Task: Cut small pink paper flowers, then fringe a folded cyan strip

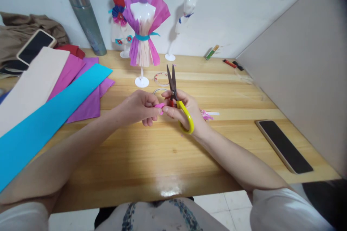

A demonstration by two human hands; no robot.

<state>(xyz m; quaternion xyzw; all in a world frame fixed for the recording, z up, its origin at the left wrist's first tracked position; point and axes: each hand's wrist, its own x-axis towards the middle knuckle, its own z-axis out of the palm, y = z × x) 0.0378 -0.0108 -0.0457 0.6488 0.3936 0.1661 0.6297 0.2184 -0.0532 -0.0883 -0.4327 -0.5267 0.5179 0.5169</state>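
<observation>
Above the middle of the wooden table, my left hand [141, 106] pinches a small pink piece [159, 106]. My right hand [187, 110] touches the same piece with its fingertips. Scissors [173, 92] with yellow and red handles hang in my right hand, their dark blades pointing away from me and slightly apart. Behind my hands lie a tape roll [161, 79] and another ring, partly covered. A small dress form [142, 36] in purple and peach paper with a blue sash stands beyond them. Pink scraps [206, 115] lie beside my right wrist.
Coloured paper strips [81, 88], a phone [36, 46] and brown cloth [32, 25] lie at the left. A bottle [85, 18] and more dress forms [118, 18] stand by the wall. Another phone [284, 146] lies at the right, near the side partition [306, 61].
</observation>
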